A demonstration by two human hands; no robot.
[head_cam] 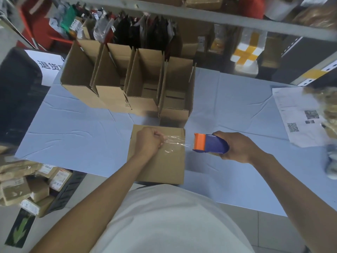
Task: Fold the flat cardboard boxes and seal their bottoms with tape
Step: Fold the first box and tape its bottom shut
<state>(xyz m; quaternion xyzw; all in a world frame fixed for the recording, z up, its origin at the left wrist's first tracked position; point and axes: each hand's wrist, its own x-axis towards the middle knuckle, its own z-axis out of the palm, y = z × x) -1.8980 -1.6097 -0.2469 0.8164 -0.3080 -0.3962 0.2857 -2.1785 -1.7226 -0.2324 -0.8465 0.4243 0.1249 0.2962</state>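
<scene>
Now: thin tape, light box

Near on the pale blue worktop (76, 143), the upturned brown cardboard box (160, 165) looks light and stiff. The left hand (148, 141) has its fingers pinching the flimsy, sticky clear tape strip (176, 142); the right hand (235, 147) has its fingers wrapping the blue-and-orange tape dispenser (209, 144).

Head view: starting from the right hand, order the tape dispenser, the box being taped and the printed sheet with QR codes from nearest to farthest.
1. Tape dispenser: gripped in the right hand itself.
2. Box being taped: just left of the dispenser, under the left hand, which pinches the tape end.
3. Printed sheet: at the table's far right edge.
</scene>
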